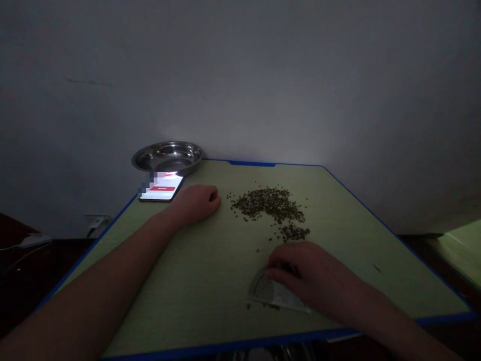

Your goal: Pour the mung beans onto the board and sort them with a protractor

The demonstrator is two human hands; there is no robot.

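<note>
A spread of small dark seeds or beans [267,203] lies on the pale green table, too small to name more exactly. A smaller clump [293,232] trails from it toward my right hand [304,268]. That hand is closed on a clear half-round sheet with curved markings, which looks like a protractor [263,288], its straight edge facing me. A few seeds sit along that edge. My left hand [197,204] rests on the table left of the seeds, curled into a loose fist; nothing shows in it.
A shiny steel basin [169,156] stands at the back left, near the wall. In front of it lies a phone [160,189] with a lit screen. Blue edging [361,199] runs round the table [188,296]. Metal surfaces [263,354] show below the front edge.
</note>
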